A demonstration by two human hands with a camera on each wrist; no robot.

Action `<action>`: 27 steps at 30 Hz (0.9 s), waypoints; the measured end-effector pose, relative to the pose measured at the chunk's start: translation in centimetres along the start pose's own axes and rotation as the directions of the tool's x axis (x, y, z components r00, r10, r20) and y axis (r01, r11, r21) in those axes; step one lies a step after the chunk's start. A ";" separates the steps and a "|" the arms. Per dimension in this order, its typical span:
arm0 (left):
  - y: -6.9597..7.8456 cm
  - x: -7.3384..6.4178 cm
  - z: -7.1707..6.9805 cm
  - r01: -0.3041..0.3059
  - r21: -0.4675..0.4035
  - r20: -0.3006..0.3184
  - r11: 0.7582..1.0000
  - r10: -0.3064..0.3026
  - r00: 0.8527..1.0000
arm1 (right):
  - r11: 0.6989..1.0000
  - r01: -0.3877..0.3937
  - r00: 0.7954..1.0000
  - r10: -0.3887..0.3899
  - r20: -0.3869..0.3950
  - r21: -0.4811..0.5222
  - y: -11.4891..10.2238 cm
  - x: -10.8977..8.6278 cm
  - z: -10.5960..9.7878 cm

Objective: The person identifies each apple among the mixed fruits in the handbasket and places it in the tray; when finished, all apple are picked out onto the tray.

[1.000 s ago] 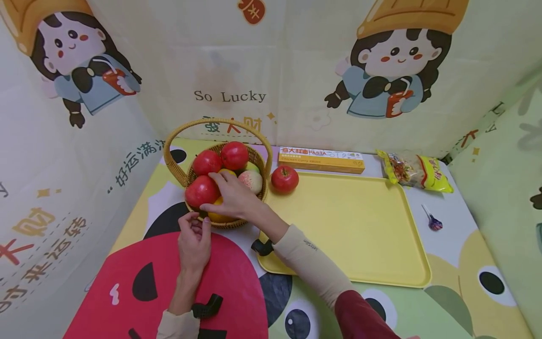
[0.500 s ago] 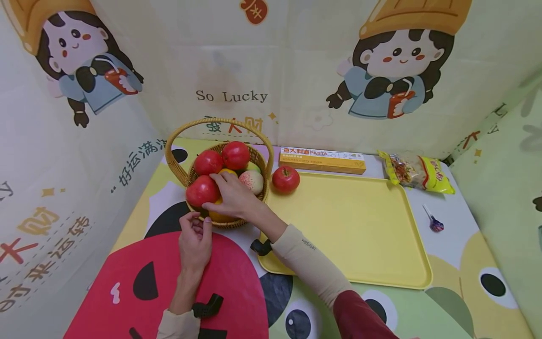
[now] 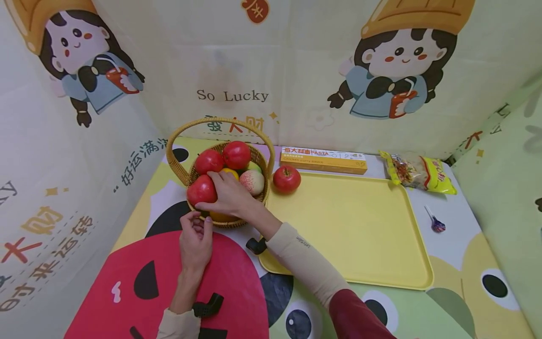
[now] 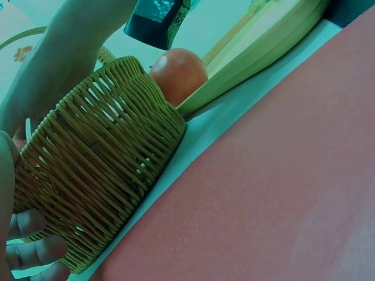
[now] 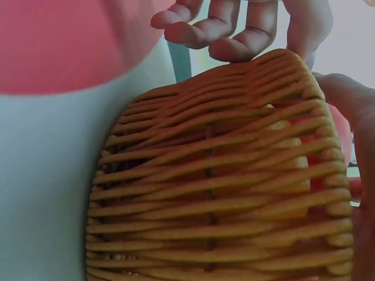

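In the head view a wicker basket (image 3: 228,225) with a tall handle holds several fruits. My right hand (image 3: 233,195) reaches in from the right and grips the red apple (image 3: 201,190) at the front left, thumb low and fingers over its top. Behind it lie two more red apples (image 3: 236,154); a pale pink-speckled peach (image 3: 252,182) sits to the right. Yellow fruit shows partly under my hand. My left hand (image 3: 195,242) is at the basket's front, thumb at the rim and curled fingers (image 4: 38,252) against the outer wicker, seen in the left wrist view.
A single red apple (image 3: 287,179) lies between the basket and a yellow tray (image 3: 347,226). Behind the tray stands a pasta box (image 3: 323,160). A yellow snack bag (image 3: 419,173) and a lollipop (image 3: 435,221) lie to the right. Printed cloth walls surround the table.
My right hand has shifted very slightly left over the apple in the basket. The left hand stays at the basket's front. The whole head view has drifted a little.
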State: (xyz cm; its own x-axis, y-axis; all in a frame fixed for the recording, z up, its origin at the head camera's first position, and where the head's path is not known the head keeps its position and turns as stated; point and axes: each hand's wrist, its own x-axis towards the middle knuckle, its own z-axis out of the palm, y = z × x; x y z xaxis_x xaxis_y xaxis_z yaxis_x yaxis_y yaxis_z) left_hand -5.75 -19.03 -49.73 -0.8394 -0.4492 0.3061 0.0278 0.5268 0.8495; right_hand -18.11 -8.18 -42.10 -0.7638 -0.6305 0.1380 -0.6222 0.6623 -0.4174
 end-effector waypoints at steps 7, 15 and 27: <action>0.0 0.0 0.0 -0.005 -0.004 -0.006 1.000 0.005 1.000 | 0.999 -0.046 0.999 0.046 -0.009 -0.009 -0.6 0.5 0.4; 0.1 -0.1 0.0 -0.018 -0.019 -0.005 1.000 0.018 1.000 | 0.995 -0.088 0.996 0.086 -0.033 -0.048 -0.9 0.6 0.5; -0.1 0.1 0.1 -0.030 -0.025 -0.010 0.999 0.030 1.000 | 0.998 -0.047 0.994 0.052 -0.096 0.049 -0.1 0.3 -0.3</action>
State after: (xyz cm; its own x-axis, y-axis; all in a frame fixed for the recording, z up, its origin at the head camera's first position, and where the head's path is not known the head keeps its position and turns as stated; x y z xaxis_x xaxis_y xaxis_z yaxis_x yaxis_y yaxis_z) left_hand -5.87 -19.02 -49.88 -0.8327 -0.4406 0.3355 0.0663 0.5222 0.8503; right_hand -18.34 -8.31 -41.72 -0.8081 -0.5533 0.2021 -0.5762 0.6709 -0.4668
